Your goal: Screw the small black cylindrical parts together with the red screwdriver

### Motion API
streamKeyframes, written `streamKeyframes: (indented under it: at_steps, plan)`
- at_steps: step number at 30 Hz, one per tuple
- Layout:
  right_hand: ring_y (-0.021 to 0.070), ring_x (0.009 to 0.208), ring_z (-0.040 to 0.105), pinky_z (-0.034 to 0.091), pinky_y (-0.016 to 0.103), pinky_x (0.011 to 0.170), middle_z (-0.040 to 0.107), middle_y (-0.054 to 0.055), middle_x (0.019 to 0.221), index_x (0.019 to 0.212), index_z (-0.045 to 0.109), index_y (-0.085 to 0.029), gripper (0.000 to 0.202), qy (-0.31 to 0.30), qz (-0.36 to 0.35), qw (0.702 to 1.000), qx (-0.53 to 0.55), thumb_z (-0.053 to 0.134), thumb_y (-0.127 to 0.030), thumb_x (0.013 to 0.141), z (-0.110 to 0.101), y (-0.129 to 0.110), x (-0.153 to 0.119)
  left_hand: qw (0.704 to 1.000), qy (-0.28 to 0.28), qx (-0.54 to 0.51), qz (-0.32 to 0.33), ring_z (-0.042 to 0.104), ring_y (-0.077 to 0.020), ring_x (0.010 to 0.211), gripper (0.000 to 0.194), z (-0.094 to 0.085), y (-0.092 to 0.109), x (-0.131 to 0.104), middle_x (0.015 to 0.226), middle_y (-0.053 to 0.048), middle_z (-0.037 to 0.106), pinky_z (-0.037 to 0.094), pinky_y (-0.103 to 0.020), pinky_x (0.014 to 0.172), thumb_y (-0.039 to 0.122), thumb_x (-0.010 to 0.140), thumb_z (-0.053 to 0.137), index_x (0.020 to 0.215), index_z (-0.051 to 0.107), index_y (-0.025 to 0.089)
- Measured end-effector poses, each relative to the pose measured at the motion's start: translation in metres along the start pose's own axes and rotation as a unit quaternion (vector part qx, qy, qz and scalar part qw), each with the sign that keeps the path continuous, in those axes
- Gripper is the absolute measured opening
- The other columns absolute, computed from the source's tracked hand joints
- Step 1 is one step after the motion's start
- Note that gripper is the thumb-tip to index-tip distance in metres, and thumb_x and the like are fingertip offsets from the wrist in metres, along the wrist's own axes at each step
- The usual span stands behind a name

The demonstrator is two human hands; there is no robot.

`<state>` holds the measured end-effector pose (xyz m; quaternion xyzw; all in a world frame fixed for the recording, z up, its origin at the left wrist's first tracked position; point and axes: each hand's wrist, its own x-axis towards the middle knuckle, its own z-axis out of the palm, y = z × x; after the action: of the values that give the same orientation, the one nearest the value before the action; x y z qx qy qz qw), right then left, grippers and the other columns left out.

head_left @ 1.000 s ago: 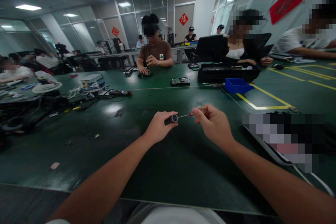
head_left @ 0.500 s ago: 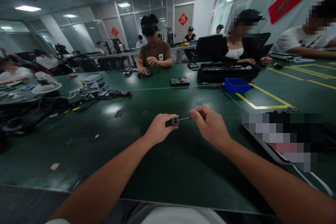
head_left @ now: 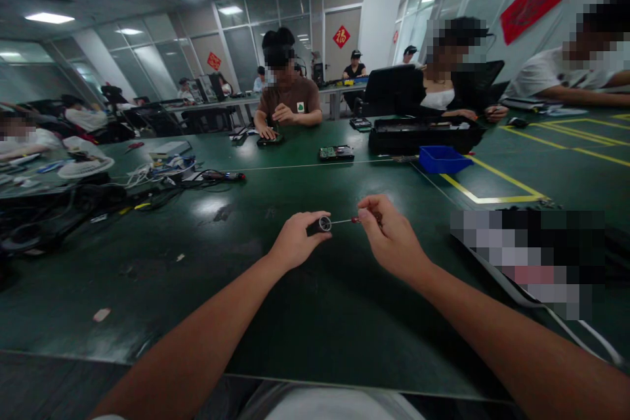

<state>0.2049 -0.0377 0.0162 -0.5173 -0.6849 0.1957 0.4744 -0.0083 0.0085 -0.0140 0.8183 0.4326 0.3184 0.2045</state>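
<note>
Between thumb and fingers, my left hand point(head_left: 295, 241) grips a short black cylindrical part point(head_left: 315, 228) whose round, light-rimmed end faces right. My right hand point(head_left: 391, 231) is closed on the handle of a screwdriver point(head_left: 343, 221) with a thin metal shaft and a red collar. The shaft points left and its tip meets the round end of the black part; whether it sits inside cannot be made out. Both hands are above the green table point(head_left: 275, 335), and the fingers hide most of the screwdriver's handle.
A blue tray point(head_left: 444, 160) and a long black housing point(head_left: 426, 138) stand ahead to the right. A circuit-board device point(head_left: 336, 153) lies ahead. Cables point(head_left: 197, 178) and a white fan guard point(head_left: 84, 167) are at left. Across the table a person point(head_left: 289, 102) handles a part.
The view has shifted slightly. My right hand's fingers have changed position a little on the screwdriver handle; both hands keep their hold.
</note>
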Motion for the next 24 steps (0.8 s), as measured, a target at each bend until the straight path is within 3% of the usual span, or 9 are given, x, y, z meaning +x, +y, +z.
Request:
streamKeyframes:
  at_steps: [5, 8, 10, 11, 17, 24]
  plan:
    - [0.0209, 0.078, 0.065, 0.051, 0.035, 0.07, 0.069, 0.005, 0.086, 0.096, 0.06, -0.022, 0.024, 0.043, 0.058, 0.985, 0.158, 0.06, -0.045, 0.09, 0.005, 0.008, 0.006, 1.0, 0.015, -0.007, 0.007, 0.062, -0.0232, 0.104, 0.041, -0.001, 0.003, -0.001, 0.112, -0.004, 0.071, 0.046, -0.04, 0.095, 0.026, 0.084, 0.076, 0.124, 0.066, 0.027]
    - [0.0191, 0.067, 0.062, 0.054, 0.038, 0.07, 0.063, 0.003, 0.075, 0.087, 0.06, -0.022, 0.03, 0.063, 0.147, 0.944, 0.288, 0.059, -0.052, 0.088, 0.004, 0.015, 0.014, 0.999, 0.019, -0.014, 0.047, 0.061, -0.0224, 0.109, 0.042, -0.001, 0.005, 0.0, 0.117, -0.003, 0.07, 0.043, -0.042, 0.102, 0.024, 0.084, 0.075, 0.124, 0.066, 0.028]
    - [0.0173, 0.057, 0.056, 0.056, 0.039, 0.068, 0.053, -0.001, 0.062, 0.079, 0.058, -0.022, 0.031, 0.013, 0.215, 0.91, 0.353, 0.058, -0.052, 0.088, 0.003, 0.019, 0.019, 0.999, 0.018, -0.006, 0.046, 0.06, -0.0226, 0.111, 0.041, -0.003, 0.005, 0.002, 0.119, -0.004, 0.069, 0.041, -0.044, 0.104, 0.023, 0.085, 0.074, 0.125, 0.065, 0.029]
    - [0.0171, 0.056, 0.055, 0.056, 0.039, 0.067, 0.051, -0.002, 0.061, 0.078, 0.057, -0.023, 0.029, 0.017, 0.224, 0.905, 0.362, 0.059, -0.051, 0.087, 0.003, 0.021, 0.02, 0.999, 0.015, -0.002, 0.037, 0.06, -0.0228, 0.111, 0.041, -0.003, 0.005, 0.002, 0.119, -0.004, 0.069, 0.042, -0.043, 0.103, 0.023, 0.085, 0.074, 0.125, 0.065, 0.028]
    - [0.0183, 0.065, 0.062, 0.054, 0.037, 0.066, 0.063, 0.003, 0.076, 0.086, 0.059, -0.022, 0.028, 0.084, 0.17, 0.939, 0.287, 0.061, -0.05, 0.087, 0.008, 0.023, 0.016, 1.0, 0.003, 0.002, 0.031, 0.06, -0.0222, 0.107, 0.04, -0.003, 0.004, 0.002, 0.114, -0.003, 0.07, 0.043, -0.04, 0.097, 0.026, 0.086, 0.074, 0.125, 0.066, 0.028]
    - [0.0178, 0.068, 0.063, 0.052, 0.035, 0.069, 0.066, 0.002, 0.077, 0.091, 0.061, -0.021, 0.029, 0.084, 0.083, 0.968, 0.222, 0.057, -0.05, 0.092, 0.011, 0.024, 0.011, 0.999, -0.003, 0.018, 0.026, 0.061, -0.0225, 0.1, 0.041, 0.0, 0.005, 0.001, 0.107, -0.003, 0.071, 0.044, -0.04, 0.095, 0.03, 0.084, 0.076, 0.124, 0.066, 0.028]
